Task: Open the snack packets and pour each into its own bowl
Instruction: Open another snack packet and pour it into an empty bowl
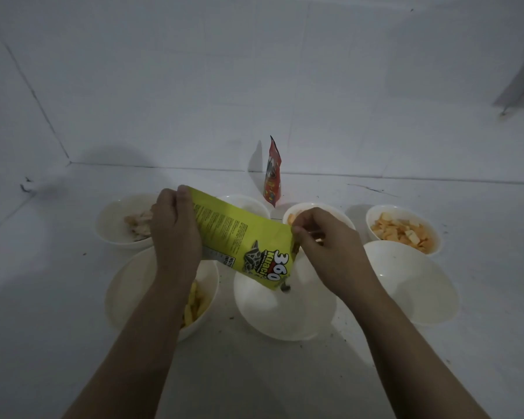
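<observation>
Head view: left hand (176,234) and right hand (324,246) both grip the tilted yellow seed packet (242,237), its mouth over a white bowl (285,309).

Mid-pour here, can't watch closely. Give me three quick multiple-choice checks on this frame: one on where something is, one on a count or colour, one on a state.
1. Where does the red packet stand?
A. Inside a bowl
B. Behind the bowls, near the wall
C. In the left hand

2. How many white bowls are in view?
A. Four
B. Five
C. Seven

3. What state is the yellow packet in?
A. Lying flat on the surface
B. Standing sealed at the back
C. Held tilted, mouth down over the near middle bowl

Answers:
1 B: it stands upright beyond the back row of bowls.
2 C: four sit in the back row and three in the near row.
3 C: the left hand grips its raised end, the right hand pinches its lower edge, and dark bits show at its mouth above that bowl.
</observation>
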{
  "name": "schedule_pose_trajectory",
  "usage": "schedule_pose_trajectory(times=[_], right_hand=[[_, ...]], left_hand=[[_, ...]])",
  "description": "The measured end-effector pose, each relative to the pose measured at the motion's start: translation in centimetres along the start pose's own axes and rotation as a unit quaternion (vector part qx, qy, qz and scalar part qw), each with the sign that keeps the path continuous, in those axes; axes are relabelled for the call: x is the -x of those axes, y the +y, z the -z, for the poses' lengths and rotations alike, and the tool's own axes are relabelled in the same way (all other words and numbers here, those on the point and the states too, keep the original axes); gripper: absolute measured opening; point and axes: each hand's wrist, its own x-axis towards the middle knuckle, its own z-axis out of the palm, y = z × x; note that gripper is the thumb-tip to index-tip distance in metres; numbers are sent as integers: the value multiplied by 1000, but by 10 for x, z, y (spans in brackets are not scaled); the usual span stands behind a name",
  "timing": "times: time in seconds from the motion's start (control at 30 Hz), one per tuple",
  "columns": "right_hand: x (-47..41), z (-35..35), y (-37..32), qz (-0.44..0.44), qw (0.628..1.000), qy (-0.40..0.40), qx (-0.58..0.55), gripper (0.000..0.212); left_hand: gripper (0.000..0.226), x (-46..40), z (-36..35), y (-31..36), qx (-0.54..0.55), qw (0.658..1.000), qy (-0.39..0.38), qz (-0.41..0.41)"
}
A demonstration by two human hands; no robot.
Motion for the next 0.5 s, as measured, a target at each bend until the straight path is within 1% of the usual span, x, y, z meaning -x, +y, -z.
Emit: schedule_pose_trajectory(times=[0.1, 0.2, 0.4, 0.5], right_hand=[[2, -2, 4, -20, 998, -40, 40, 12], [3, -2, 5, -20, 997, -33, 62, 10], [6, -5, 5, -20, 993, -57, 98, 9], [7, -7, 5, -21, 995, -44, 92, 8]], left_hand=[[37, 3, 1, 1, -8, 999, -21, -35], [35, 5, 1, 2, -15, 998, -23, -50], [35, 4, 3, 4, -28, 996, -37, -75], [35, 3, 4, 3, -23, 996, -40, -72]])
